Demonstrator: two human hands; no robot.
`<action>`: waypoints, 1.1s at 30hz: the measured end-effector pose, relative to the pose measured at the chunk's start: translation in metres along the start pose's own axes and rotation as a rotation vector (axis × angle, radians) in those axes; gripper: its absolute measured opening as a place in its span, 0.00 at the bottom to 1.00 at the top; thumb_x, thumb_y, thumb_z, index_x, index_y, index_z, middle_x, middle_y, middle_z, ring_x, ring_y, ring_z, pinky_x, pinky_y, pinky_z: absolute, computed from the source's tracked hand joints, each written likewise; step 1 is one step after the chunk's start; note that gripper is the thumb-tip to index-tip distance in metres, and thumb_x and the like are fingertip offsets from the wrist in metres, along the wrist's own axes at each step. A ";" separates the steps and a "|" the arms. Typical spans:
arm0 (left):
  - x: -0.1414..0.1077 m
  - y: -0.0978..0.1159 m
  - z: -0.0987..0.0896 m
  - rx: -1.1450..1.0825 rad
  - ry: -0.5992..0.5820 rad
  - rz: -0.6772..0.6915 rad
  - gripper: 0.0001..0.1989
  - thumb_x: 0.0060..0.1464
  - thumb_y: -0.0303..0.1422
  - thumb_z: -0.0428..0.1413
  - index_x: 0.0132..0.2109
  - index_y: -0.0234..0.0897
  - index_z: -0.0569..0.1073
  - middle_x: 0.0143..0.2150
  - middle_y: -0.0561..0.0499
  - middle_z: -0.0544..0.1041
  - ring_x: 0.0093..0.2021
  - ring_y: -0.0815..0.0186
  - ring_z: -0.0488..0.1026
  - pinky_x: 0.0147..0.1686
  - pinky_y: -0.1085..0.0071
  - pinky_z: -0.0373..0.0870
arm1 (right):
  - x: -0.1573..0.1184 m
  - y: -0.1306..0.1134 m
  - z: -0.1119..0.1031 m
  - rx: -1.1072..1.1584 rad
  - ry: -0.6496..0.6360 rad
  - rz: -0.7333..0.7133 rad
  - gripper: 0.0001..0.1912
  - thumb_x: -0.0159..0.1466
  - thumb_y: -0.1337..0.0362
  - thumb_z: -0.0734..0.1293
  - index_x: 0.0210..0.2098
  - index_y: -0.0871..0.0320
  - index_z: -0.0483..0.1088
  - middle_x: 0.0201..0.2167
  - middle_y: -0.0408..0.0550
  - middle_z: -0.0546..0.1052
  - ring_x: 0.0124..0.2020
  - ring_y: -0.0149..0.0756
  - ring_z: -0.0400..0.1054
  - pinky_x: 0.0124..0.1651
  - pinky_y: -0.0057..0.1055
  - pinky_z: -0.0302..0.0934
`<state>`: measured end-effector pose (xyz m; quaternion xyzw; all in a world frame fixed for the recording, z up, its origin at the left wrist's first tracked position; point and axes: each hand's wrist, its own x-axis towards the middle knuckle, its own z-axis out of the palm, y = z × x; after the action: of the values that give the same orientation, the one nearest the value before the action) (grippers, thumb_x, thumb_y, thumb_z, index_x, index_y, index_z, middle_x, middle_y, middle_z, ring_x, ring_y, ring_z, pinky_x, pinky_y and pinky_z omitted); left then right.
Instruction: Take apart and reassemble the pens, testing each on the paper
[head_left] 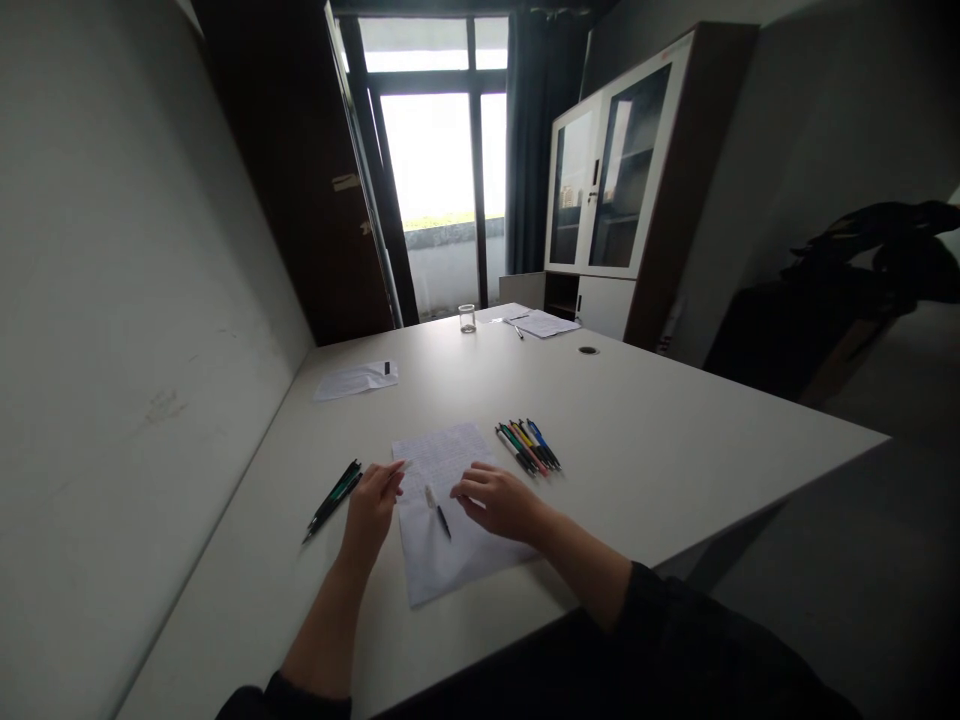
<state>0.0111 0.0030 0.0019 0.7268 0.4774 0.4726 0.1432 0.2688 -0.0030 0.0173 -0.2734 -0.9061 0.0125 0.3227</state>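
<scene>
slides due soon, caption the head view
Left hand and right hand at a paper sheet, pens grouped to either side.

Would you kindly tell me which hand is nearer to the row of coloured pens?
Right. The right hand is over the paper, just left of the coloured pens; the left hand is farther off, by the paper's left edge.

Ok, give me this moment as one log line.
left hand: pinched, contents unclear | right hand: loosely curled over paper | between hands: pen on paper | sides: dark pens left, assorted pens right
</scene>
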 end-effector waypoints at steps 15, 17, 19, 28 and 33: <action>-0.002 0.037 -0.007 0.016 -0.031 0.144 0.08 0.57 0.38 0.59 0.41 0.41 0.77 0.37 0.49 0.78 0.35 0.64 0.73 0.33 0.70 0.71 | 0.007 -0.009 -0.009 0.159 0.225 0.081 0.12 0.67 0.62 0.65 0.49 0.56 0.71 0.35 0.49 0.77 0.34 0.35 0.67 0.43 0.36 0.65; -0.002 0.040 -0.008 0.002 -0.049 0.172 0.08 0.56 0.38 0.60 0.41 0.41 0.78 0.37 0.48 0.79 0.37 0.62 0.73 0.35 0.68 0.72 | 0.008 -0.010 -0.008 0.180 0.208 0.056 0.14 0.66 0.61 0.66 0.51 0.55 0.70 0.37 0.50 0.77 0.35 0.36 0.68 0.43 0.36 0.65; -0.002 0.042 -0.007 -0.015 -0.074 0.202 0.07 0.56 0.37 0.60 0.41 0.42 0.78 0.36 0.49 0.79 0.38 0.62 0.73 0.37 0.66 0.73 | 0.008 -0.011 -0.006 0.192 0.193 0.031 0.15 0.66 0.60 0.67 0.51 0.55 0.70 0.38 0.50 0.78 0.36 0.37 0.68 0.43 0.36 0.65; -0.001 0.047 -0.003 -0.029 -0.136 0.227 0.08 0.56 0.38 0.60 0.41 0.41 0.78 0.36 0.47 0.79 0.39 0.61 0.73 0.38 0.66 0.74 | 0.008 -0.015 -0.001 0.213 0.212 0.023 0.08 0.67 0.64 0.65 0.44 0.56 0.73 0.34 0.50 0.77 0.35 0.37 0.68 0.41 0.35 0.66; -0.001 0.041 -0.004 -0.015 -0.090 0.165 0.10 0.57 0.40 0.58 0.41 0.40 0.77 0.36 0.48 0.78 0.35 0.64 0.72 0.36 0.68 0.72 | 0.008 -0.014 -0.007 0.242 0.252 0.078 0.06 0.67 0.65 0.65 0.42 0.56 0.73 0.32 0.49 0.77 0.35 0.36 0.68 0.41 0.35 0.65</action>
<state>0.0304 -0.0196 0.0298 0.7831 0.4056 0.4530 0.1306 0.2606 -0.0121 0.0307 -0.2671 -0.8389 0.0995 0.4637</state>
